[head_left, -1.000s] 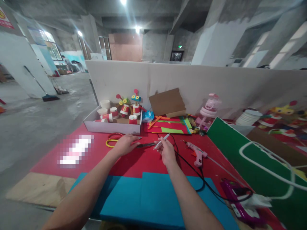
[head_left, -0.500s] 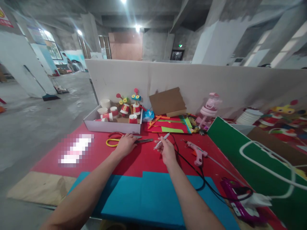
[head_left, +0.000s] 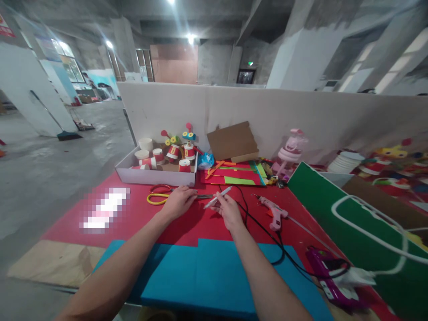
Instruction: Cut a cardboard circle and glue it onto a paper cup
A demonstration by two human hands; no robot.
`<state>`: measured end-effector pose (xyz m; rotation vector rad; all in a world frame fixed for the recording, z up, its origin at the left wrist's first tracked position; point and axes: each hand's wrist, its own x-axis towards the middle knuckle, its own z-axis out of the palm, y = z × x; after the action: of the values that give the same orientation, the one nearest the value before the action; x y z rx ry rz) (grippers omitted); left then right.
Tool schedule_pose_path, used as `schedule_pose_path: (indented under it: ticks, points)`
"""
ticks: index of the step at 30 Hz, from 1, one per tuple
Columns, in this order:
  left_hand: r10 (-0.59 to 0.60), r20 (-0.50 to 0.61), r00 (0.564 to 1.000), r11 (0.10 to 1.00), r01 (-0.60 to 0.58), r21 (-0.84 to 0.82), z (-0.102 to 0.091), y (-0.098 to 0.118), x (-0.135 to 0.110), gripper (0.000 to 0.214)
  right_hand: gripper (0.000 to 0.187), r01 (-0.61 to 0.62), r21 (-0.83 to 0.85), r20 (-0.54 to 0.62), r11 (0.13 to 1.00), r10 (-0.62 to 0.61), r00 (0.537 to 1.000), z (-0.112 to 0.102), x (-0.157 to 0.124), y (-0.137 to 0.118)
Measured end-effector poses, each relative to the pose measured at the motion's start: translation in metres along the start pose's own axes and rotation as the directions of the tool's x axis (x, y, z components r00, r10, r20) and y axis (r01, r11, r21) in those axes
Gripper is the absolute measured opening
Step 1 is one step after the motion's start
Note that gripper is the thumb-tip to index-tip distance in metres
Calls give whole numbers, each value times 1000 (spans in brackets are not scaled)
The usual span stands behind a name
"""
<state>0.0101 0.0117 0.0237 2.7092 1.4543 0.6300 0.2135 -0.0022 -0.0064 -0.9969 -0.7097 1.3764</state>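
Observation:
In my right hand (head_left: pixel 230 213) is a slim white pen (head_left: pixel 214 200), held slantwise between thumb and fingers above the red table top. My left hand (head_left: pixel 180 203) is just left of it, over the middle of the scissors, with its fingers stretched toward the pen and nothing visible in them. A yellow handle of the scissors (head_left: pixel 154 199) shows left of that hand, with a red handle (head_left: pixel 161 187) behind it. Dark blades (head_left: pixel 203 196) stick out to the right. Whether the left fingers touch the scissors I cannot tell.
A white box (head_left: pixel 157 177) with paper cups and two cup figures stands behind my hands. Coloured paper strips (head_left: pixel 234 174) lie beside it. To the right are a pink glue gun (head_left: pixel 274 213) with its black cord, a purple power strip (head_left: pixel 329 276) and a green board (head_left: pixel 327 223).
My right hand has moved left with the pen, closer to my left hand. My left hand has shifted slightly right, its fingers reaching toward the pen. The scissors stay in place.

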Motion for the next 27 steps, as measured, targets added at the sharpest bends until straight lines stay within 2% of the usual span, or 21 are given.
schedule_pose_path:
  ticks: [2,7,10,14,17,21,24,27]
  points:
    - [-3,36,999,999,2,33,1,0,0,31,36,6,-9,3,1000,-6,1000,0,1,2]
    - [-137,138,981,974,107,200,9,-7,-1,33,33,29,-17,1,999,-29,1000,0,2,4]
    - [-113,160,981,974,78,211,7,-7,0,32,31,13,-14,17,1000,-13,1000,0,2,4]
    - [-88,95,992,972,65,224,-9,-11,-1,33,29,4,-7,13,1000,-4,1000,0,1,4]
    - [-194,32,981,944,178,277,-21,-30,-3,38,29,1,-11,26,1000,-1,1000,0,0,4]
    - [-329,12,944,894,308,327,-26,-57,-5,37,31,-5,-31,40,1000,6,999,0,0,6]
    - [-323,-39,946,912,322,254,-27,-52,-2,27,34,-1,-37,39,999,2,999,1,0,7]
    - [-225,-39,974,973,223,-52,-20,-22,2,23,38,-3,-37,60,999,5,998,3,0,9]
